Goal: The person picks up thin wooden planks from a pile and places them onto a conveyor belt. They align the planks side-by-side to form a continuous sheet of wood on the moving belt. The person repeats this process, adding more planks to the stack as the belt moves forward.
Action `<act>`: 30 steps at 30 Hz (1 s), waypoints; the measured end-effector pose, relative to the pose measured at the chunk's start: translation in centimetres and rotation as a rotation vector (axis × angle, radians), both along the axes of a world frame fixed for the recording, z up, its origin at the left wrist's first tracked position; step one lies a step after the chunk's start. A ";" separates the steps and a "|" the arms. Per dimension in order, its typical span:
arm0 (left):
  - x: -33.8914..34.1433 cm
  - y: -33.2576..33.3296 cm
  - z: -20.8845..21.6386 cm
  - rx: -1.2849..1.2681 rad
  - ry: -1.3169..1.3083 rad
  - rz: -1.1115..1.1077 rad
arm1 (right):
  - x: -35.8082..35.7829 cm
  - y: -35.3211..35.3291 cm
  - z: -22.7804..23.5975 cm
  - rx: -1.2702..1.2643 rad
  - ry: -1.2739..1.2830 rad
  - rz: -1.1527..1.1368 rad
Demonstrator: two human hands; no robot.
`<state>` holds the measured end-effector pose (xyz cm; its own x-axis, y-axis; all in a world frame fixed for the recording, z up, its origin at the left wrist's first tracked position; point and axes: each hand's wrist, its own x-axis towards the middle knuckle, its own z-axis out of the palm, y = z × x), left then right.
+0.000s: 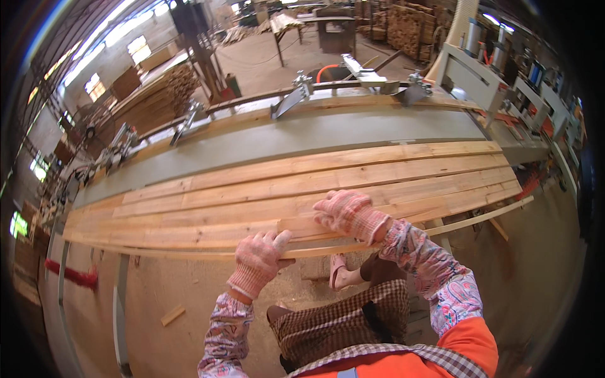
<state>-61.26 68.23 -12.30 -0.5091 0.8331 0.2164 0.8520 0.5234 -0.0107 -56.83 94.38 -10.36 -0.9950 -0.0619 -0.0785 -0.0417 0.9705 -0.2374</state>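
Observation:
Several long pale wooden boards [233, 189] lie side by side on the machine bed in front of me. A thin wooden strip [454, 225] runs along their near edge, its right end sticking out past the frame. My left hand [257, 259], in a pinkish-white knit glove, is closed on this strip at the near edge, fingers on top and thumb lower. Farther right, my right hand [348, 215] in a matching glove rests on the boards' upper face. Its fingers are loosely bent and touch the wood, and I see nothing held in them.
Beyond the boards stretches a grey metal bed [353, 130] with metal clamps [293, 96] along its far side. Machine units with cylinders [472, 44] stand at the right. Stacked timber [148, 94] is at the back left. A wood offcut [172, 315] lies on the floor.

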 end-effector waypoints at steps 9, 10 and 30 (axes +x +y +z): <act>1.4 -0.2 -0.6 0.128 0.025 0.088 | 2.2 0.1 -0.9 -0.086 0.187 0.177; 1.2 -0.3 -0.9 0.158 0.072 0.052 | 2.4 -0.6 -1.3 -0.027 0.176 0.188; -0.6 2.4 2.2 -0.342 -0.307 0.225 | -0.4 2.8 2.4 0.302 0.172 0.225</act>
